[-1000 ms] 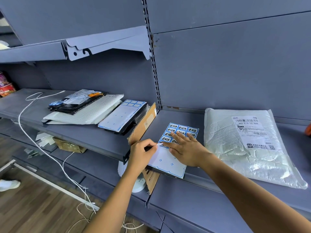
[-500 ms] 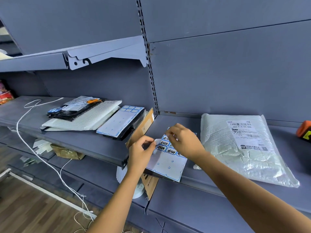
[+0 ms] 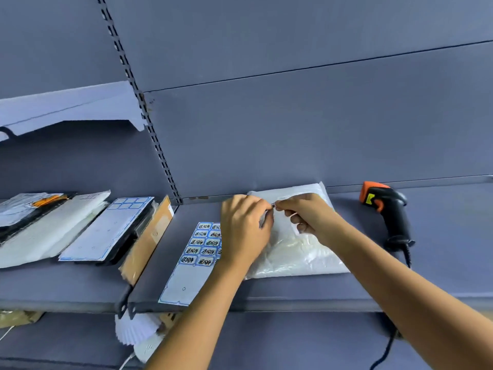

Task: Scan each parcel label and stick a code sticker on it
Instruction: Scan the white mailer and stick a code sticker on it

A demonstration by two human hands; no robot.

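A white bubble-mailer parcel (image 3: 298,252) lies flat on the grey shelf (image 3: 293,292). Both hands hover over its far left corner. My left hand (image 3: 244,231) and my right hand (image 3: 306,218) pinch a small code sticker (image 3: 274,205) between their fingertips, which meet above the parcel. The parcel's label is hidden under my hands. The blue-bordered sticker sheet (image 3: 198,252) lies on the shelf just left of the parcel, its lower half blank. An orange and black barcode scanner (image 3: 389,212) rests on the shelf to the right.
To the left, a stack of parcels (image 3: 50,228) with a used sticker sheet (image 3: 112,228) on top and a tilted cardboard envelope (image 3: 149,241). The scanner's black cable (image 3: 386,351) hangs off the shelf's front edge. A white fan-like object (image 3: 138,332) sits below.
Both hands left the sticker sheet and moved right, over the parcel, with a peeled sticker pinched between them. The view swung right and the scanner came fully into sight.
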